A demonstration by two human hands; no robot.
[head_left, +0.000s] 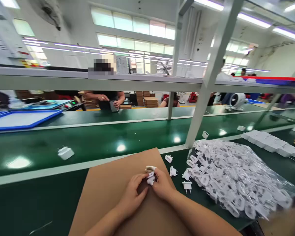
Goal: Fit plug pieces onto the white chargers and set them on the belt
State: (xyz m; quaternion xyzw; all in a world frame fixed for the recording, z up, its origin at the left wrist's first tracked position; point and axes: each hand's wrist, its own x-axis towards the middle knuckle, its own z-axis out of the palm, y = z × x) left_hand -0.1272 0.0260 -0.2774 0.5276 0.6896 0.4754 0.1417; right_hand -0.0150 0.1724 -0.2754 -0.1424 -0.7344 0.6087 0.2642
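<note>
Grip: right hand (pixel 163 186) pinching small white part (pixel 151 179) above cardboard (pixel 108 186); left hand (pixel 134 193) fingertips at it, closure unclear | Risk: uneven pressure could pop it loose | Right: forearm (pixel 194 209) sweep could scatter loose plugs (pixel 187 186) across worktop (pixel 39 203) or into white pile (pixel 236 177)

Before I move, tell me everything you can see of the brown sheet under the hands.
The brown sheet looks like plain cardboard: matte, straight-edged, lying flat on the dark green bench. Its far edge reaches the pale strip; its near end runs out of frame. The left hand and right hand are over it; contact is unclear.
</note>
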